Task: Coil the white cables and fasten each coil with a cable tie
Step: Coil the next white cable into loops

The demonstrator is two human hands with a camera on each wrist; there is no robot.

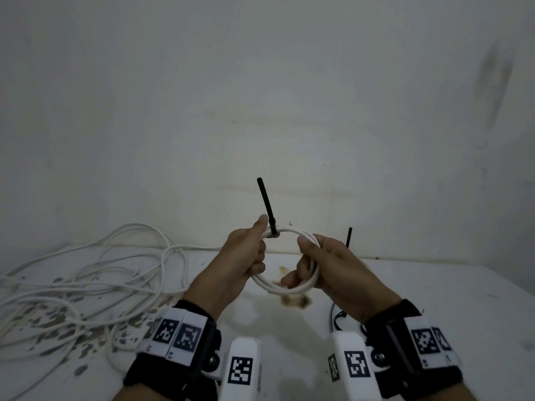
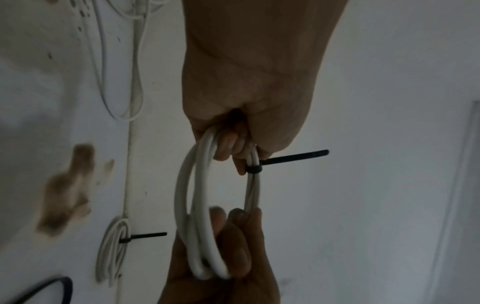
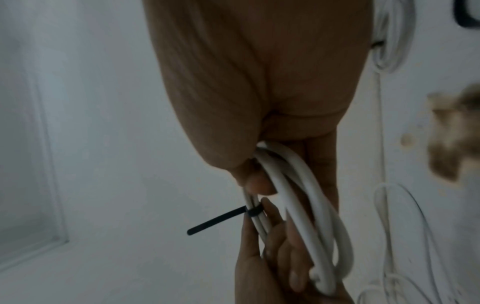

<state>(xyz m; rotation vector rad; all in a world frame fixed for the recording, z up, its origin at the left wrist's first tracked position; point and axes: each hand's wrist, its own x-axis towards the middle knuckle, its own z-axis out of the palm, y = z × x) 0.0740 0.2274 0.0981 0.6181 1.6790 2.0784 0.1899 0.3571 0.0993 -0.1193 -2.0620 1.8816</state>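
A white cable coil [image 1: 285, 287] is held up over the table between both hands. My left hand [image 1: 251, 256] grips its left side, thumb on top. My right hand [image 1: 317, 263] grips its right side, fingers curled round the strands. A black cable tie [image 1: 267, 208] is closed round the top of the coil beside my left thumb, with its tail pointing up. The left wrist view shows the tie [image 2: 254, 167] just below my left fingers [image 2: 228, 148] and the right hand [image 2: 231, 257] round the far end. In the right wrist view the tie [image 3: 255, 211] lies between both hands.
A tangle of loose white cables [image 1: 86, 285] covers the left of the stained white table [image 1: 434, 299]. A second tied coil [image 2: 111, 253] lies on the table behind my right hand; its tie tail [image 1: 348, 238] sticks up. A thin black cable [image 1: 335, 316] lies near my right wrist. A wall stands close behind.
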